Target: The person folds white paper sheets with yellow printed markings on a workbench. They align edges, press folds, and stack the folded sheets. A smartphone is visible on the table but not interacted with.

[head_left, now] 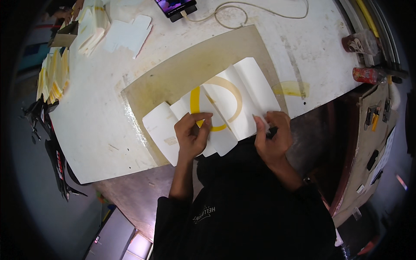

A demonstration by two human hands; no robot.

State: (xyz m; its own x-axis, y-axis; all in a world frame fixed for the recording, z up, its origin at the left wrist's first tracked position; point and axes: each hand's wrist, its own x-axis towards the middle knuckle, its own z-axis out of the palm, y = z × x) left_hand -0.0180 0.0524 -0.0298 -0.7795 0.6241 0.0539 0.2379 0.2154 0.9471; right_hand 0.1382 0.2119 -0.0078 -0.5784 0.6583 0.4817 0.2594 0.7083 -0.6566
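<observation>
Two bare hands [193,134] are central. One black-edged rectangular phone [173,5] is near twelve o'clock; one red cylindrical container [364,75], near two.

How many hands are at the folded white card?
2. The left hand is over part of the yellow curved band; the right hand is by the white card's right edge. Any underneath would be hidden.

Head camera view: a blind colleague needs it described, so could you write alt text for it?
The person's left hand is over a creased white card sheet with yellow and tan curved bands, the right hand at its right edge. Beyond it spreads a white table, with a partly visible phone at the top.
</observation>
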